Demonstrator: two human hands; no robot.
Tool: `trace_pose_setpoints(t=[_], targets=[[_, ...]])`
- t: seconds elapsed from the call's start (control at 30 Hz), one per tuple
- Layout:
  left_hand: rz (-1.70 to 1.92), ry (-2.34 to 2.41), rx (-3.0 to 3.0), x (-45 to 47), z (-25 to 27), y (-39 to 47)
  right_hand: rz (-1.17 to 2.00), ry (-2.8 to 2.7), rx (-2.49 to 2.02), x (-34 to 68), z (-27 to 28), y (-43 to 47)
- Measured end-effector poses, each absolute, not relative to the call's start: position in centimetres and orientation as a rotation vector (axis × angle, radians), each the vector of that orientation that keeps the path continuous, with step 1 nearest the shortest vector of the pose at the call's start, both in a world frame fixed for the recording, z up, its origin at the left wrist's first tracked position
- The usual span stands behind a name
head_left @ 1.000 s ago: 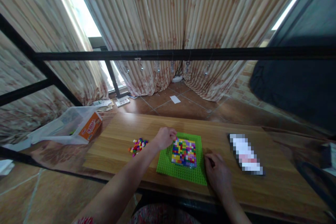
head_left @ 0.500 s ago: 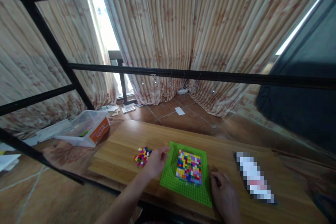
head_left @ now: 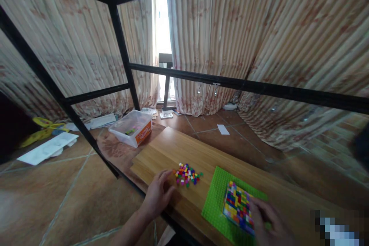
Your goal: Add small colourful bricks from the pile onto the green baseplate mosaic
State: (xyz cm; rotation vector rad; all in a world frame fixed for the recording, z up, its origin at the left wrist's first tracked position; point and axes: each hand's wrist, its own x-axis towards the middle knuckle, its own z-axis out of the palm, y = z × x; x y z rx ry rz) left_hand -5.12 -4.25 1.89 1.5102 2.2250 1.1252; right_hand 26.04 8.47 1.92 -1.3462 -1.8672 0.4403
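Note:
My left hand [head_left: 158,194] is open, thumb and fingers apart, at the near-left side of a loose pile of small coloured bricks [head_left: 187,175] on the wooden table. Its fingertips almost reach the closest pieces. A rectangular block of multicoloured bricks [head_left: 238,203] is over a green studded baseplate [head_left: 215,196]. My right hand [head_left: 271,221] is closed at the block's right edge, fingers bent against it. That hand covers the block's right side and part of the baseplate. Whether the block is raised off the plate, I cannot tell.
Beyond the table's left end, a clear plastic box [head_left: 131,127] with an orange label stands on a brown cloth. A blurred-out item [head_left: 340,230] lies at the table's right. Black metal frame bars [head_left: 201,77] cross ahead, before the curtains. Papers [head_left: 47,148] lie on the tiled floor.
The view has swung left. My left hand has gone from beside the baseplate to the near-left side of the pile. My right hand has moved from the plate's edge onto the block.

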Motion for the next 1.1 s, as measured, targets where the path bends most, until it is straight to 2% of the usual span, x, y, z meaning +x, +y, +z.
trace_pose_setpoints(t=[0.1,0.2,0.47,0.67,0.83,1.1], targets=[[1.011,2.217,1.630,-4.4,1.5,-3.2,0.485,-2.071,-1.085,19.0,3.0,7.8],[0.901,2.209,1.705,-3.9,1.0,-1.8,0.427,-2.238,-1.092,14.0,2.1,9.0],[0.770,2.123,1.852,-3.9,0.4,2.1,0.404,-2.437,-1.043,10.7,0.0,11.9],[0.741,2.057,1.967,-2.9,0.4,4.0,0.469,-2.258,-1.105,12.4,2.2,9.3],[0.796,1.961,2.084,-2.5,0.6,4.8,0.585,-1.972,-1.218,18.7,4.4,7.6],[0.861,1.889,2.194,-2.8,0.5,5.1,0.676,-1.725,-1.471,24.9,3.8,10.6]])
